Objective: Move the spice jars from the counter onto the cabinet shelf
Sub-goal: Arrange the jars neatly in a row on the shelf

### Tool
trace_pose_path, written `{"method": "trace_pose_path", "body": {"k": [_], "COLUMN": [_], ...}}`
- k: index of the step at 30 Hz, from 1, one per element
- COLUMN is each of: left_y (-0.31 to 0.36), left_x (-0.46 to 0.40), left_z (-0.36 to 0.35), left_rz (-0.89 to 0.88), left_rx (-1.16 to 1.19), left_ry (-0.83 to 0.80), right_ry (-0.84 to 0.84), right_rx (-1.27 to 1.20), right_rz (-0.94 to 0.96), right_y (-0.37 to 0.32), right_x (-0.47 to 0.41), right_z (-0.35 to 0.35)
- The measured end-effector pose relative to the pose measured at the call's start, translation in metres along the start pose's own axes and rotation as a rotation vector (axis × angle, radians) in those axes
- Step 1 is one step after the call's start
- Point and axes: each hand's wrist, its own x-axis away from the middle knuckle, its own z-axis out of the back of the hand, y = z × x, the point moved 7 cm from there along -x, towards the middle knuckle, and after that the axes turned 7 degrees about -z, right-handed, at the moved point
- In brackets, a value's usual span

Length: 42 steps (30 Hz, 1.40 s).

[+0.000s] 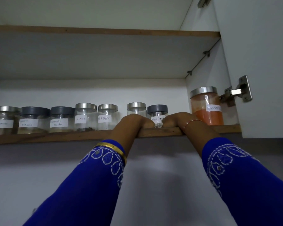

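Head view looks up into an open cabinet, where both hands reach to the front edge of the cabinet shelf [55, 136] near its right end. Between them stands a small dark-lidded jar [157, 113] labelled black pepper, upright, its long axis vertical, set just behind the shelf's front edge. The left hand [134, 122] lies on its left side and the right hand [178, 120] on its right, about equally near. Both sets of fingers curl inward toward the jar's base, the knuckles resting on the shelf edge; whether they actually pinch the glass or only rest beside it I cannot tell, since the fingertips are hidden behind the knuckles.

Just behind the left hand stands a steel-lidded jar [136, 108], close to the dark-lidded one. To the right, near the shelf's right end, is a taller red chilli jar [206, 106], just beside the right hand. Leftward a row of jars [55, 119] runs along the front edge toward the left end.

Judging from this, the jar looks already set down. Open room lies behind it toward the back wall, and in the gap to its left. Withdrawing calls for care: the right wrist sits close to the chilli jar and the open door [260, 62].
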Motion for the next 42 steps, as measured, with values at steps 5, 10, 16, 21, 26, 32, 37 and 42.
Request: {"method": "trace_pose_path", "body": {"k": [5,10,16,21,26,32,37,42], "left_y": [0.013,0.028,0.059,0.094,0.12,0.121,0.117,0.112], "left_x": [0.003,0.038,0.07,0.067,0.055,0.045,0.022,-0.002], "left_z": [0.008,0.032,0.013,-0.011,-0.027,-0.024,-0.028,-0.034], "left_rz": [-0.13,-0.297,-0.474,-0.5,-0.475,-0.416,-0.348,-0.278], "left_rx": [-0.146,-0.088,-0.049,0.006,-0.023,-0.047,-0.039,-0.055], "left_ry": [0.183,0.601,0.635,0.498,0.299,0.102,0.046,-0.003], "right_ry": [0.288,0.783,1.06,1.067,0.798,0.661,0.484,0.224], "right_rx": [0.018,-0.098,-0.006,-0.263,-0.437,-0.302,-0.147,-0.025], "right_rz": [0.087,0.184,0.249,0.048,-0.033,0.013,0.065,0.048], "right_y": [-0.006,-0.002,0.029,0.083,0.102,0.094,0.082,0.07], "right_x": [0.023,0.08,0.132,0.143,0.125,0.109,0.095,0.07], "right_z": [0.018,0.048,0.046,0.059,0.06,0.056,0.053,0.046]}}
